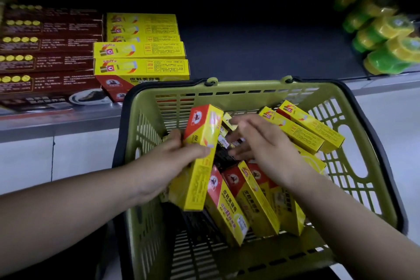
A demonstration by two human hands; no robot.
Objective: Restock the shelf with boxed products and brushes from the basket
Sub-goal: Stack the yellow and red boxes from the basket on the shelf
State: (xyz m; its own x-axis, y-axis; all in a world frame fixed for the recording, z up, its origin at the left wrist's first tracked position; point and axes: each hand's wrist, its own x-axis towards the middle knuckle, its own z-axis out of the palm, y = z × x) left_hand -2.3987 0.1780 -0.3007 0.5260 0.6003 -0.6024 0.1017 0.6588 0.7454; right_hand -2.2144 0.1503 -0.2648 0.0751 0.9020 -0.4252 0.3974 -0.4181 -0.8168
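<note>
Dim shelf space is seen beyond a green basket of yellow boxes. One box is gripped at the basket's left by the left hand. The right hand is spread open, reaching among the boxes.

- The shelf has a dark deck and a pale front lip, and runs across the whole view.
- A stack of yellow boxes lies flat on it. The front ones reach the lip, with more piled behind them.
- Dark red boxes with rows of gold dots lie just left of the yellow boxes, against their side, in stepped layers.
- Green-and-yellow packs in shiny wrap are heaped well to the right of the yellow boxes, at the far end of the deck.
</note>
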